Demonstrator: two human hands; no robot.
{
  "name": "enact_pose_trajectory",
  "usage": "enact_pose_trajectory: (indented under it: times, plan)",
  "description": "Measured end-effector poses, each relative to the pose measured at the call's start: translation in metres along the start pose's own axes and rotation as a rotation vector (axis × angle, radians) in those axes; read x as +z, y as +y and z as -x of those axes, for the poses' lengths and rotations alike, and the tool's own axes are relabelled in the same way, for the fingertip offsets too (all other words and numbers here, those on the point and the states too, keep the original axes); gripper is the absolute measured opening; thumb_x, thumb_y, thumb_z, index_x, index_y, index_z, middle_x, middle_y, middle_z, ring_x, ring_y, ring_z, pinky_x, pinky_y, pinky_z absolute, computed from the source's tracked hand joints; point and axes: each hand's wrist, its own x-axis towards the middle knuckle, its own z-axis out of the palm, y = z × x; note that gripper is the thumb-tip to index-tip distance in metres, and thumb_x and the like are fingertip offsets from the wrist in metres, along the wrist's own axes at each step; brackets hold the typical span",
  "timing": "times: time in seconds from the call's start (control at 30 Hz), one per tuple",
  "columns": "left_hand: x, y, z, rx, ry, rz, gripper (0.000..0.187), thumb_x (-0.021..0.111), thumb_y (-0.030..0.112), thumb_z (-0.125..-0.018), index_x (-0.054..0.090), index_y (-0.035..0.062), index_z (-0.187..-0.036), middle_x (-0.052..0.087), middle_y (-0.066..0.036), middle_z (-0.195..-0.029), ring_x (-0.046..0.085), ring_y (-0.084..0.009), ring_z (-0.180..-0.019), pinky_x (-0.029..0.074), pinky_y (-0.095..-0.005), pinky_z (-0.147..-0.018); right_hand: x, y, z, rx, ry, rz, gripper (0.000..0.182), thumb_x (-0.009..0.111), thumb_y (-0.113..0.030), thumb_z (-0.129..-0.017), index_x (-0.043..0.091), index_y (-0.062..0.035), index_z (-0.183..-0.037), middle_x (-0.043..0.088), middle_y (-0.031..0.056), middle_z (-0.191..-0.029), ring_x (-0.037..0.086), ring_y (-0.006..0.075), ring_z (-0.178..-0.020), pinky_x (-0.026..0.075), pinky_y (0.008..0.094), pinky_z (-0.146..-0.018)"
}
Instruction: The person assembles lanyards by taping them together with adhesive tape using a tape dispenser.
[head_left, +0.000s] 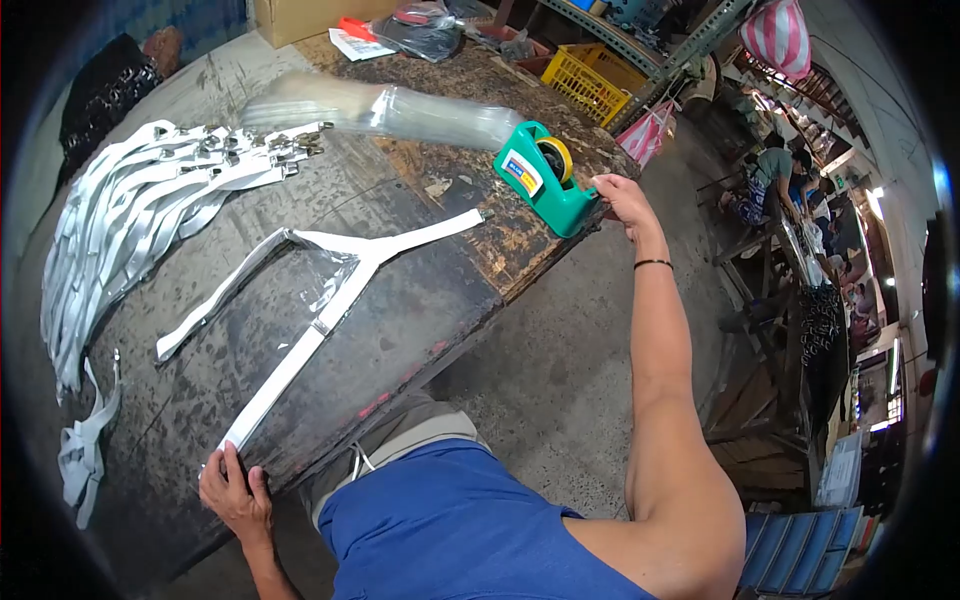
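One Y-shaped white strap [350, 288] lies before you in the head view, its lower end at the table's [420, 330] near edge. Your left hand [237, 495] has its fingertips on that end, thumb apart; whether it grips, I cannot tell. Your right hand [628, 203] is narrow, fingers pinched together at the end of the green tape dispenser [560, 207], by the near right corner. More white straps [115, 225] lie heaped toward the left edge.
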Motion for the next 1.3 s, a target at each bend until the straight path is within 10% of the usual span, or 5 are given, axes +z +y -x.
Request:
enact_pose_trajectory:
  times: [0.17,0.6,0.87,1.3]
  plan:
    - [0.001,-0.001,0.000,-0.009,-0.003,0.004,0.053,0.051,0.044,-0.100,0.058,0.0073,-0.137,0.055,-0.016,-0.129,0.049,-0.0373,-0.119,0.034,-0.0508,-0.105,0.001,-0.012,-0.021,0.009,-0.283,0.163,0.017,0.066,-0.026,-0.091,0.070,-0.0112,-0.098,0.064,-0.0018,-0.094,0.053,0.0114,-0.083,0.043,0.0309,-0.071]
    - [0.003,-0.002,0.000,0.008,0.022,-0.002,0.053,0.049,0.045,-0.101,0.059,0.0061,-0.136,0.055,-0.015,-0.130,0.049,-0.0358,-0.120,0.035,-0.0497,-0.104,-0.011,-0.021,-0.014,-0.300,0.023,0.456,0.019,0.069,-0.019,-0.086,0.071,0.0000,-0.087,0.068,0.0067,-0.075,0.060,0.0149,-0.066,0.046,0.0341,-0.059]
    - [0.003,-0.003,0.000,0.000,0.014,0.003,0.053,0.050,0.044,-0.101,0.059,0.0062,-0.137,0.055,-0.016,-0.130,0.049,-0.0358,-0.120,0.034,-0.0490,-0.104,-0.008,0.000,0.013,0.015,-0.044,-0.060,0.025,0.069,-0.014,-0.090,0.055,-0.0055,-0.109,0.063,0.0044,-0.072,0.057,0.0111,-0.057,0.047,0.0267,-0.051]
    - [0.001,-0.001,0.000,-0.007,0.008,0.011,0.052,0.051,0.043,-0.101,0.059,0.0062,-0.137,0.054,-0.015,-0.131,0.048,-0.0349,-0.121,0.035,-0.0485,-0.103,-0.009,0.019,0.022,0.073,-0.130,-0.339,0.022,0.067,-0.012,-0.091,0.050,-0.0098,-0.105,0.067,0.0036,-0.078,0.061,0.0113,-0.061,0.050,0.0255,-0.056]
